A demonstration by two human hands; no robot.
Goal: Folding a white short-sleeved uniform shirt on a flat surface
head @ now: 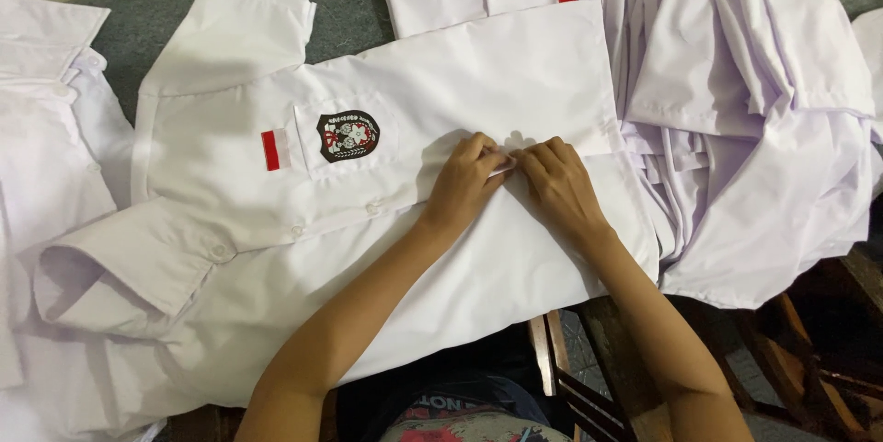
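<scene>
So both hands were down on the white short-sleeved uniform shirt (497,74), which was spread flat across the grey table (345,14), collar end to the left. The left hand (464,183) and right hand (556,186) met at the button placket, fingers curled and pinching the fabric right where the two fronts overlap, fingertips nearly touching. The chest pocket with its dark crest patch (348,136) and a small red-and-white flag patch (274,149) sat just left of the hands. A heap of white shirts (754,111) lay on the right.
</scene>
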